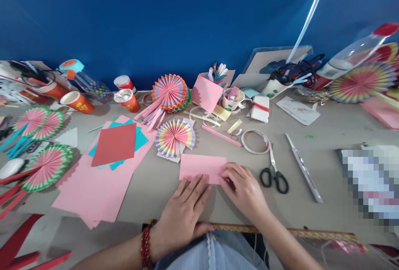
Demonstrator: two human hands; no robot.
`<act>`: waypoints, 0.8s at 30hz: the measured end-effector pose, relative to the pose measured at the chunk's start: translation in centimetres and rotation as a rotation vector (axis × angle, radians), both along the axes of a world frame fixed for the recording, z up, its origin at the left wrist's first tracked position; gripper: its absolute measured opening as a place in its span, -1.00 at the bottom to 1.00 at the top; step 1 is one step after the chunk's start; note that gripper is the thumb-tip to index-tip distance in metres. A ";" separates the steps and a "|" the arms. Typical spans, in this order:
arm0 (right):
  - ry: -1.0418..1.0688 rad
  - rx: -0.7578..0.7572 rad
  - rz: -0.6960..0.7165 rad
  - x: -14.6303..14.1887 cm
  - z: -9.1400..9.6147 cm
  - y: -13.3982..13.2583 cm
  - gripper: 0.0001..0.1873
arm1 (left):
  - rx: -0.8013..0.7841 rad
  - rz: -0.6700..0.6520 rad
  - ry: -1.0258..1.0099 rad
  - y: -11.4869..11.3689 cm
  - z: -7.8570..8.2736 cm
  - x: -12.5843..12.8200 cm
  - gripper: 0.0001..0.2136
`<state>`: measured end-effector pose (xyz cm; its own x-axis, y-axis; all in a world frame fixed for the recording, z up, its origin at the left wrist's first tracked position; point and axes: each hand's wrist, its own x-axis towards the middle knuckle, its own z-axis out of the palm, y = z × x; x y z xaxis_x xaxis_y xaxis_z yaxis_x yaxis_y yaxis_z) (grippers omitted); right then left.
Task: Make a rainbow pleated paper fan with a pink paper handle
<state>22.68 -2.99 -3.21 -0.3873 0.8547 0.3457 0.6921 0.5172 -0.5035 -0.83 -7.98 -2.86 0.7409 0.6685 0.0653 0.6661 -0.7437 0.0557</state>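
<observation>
A folded pink sheet of paper (pixel 199 164) lies on the table in front of me. My left hand (pixel 187 203) rests flat along its lower edge, fingers stretched out and a red beaded bracelet at the wrist. At the sheet's right end, my right hand (pixel 241 184) has its fingers curled together, pinching the paper's edge. Just beyond the sheet sits a pleated paper fan (pixel 174 137) in pink, yellow and lilac. Black-handled scissors (pixel 274 174) and a roll of white tape (pixel 255 141) lie to the right of my right hand.
Large pink sheets (pixel 102 191) topped by a red square (pixel 115 145) lie on the left. Finished fans (pixel 170 91) and orange paper cups (pixel 77 102) stand along the blue wall. A grey pen-like cutter (pixel 304 168) and a plastic bottle (pixel 358 53) are on the right.
</observation>
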 end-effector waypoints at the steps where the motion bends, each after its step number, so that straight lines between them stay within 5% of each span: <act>1: 0.000 0.001 -0.003 0.0 0.0 0.0 -0.88 | -0.006 0.000 0.007 0.0 0.0 0.0 -0.19; 24: -0.001 0.008 -0.068 -0.4 -0.2 -0.1 -0.87 | 0.011 0.017 0.001 0.0 -0.6 0.2 -0.13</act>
<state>22.30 -3.10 -3.40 -0.3286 0.8763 0.3523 0.7267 0.4728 -0.4983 -0.64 -7.94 -3.47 0.7298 0.6799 0.0719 0.6784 -0.7332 0.0467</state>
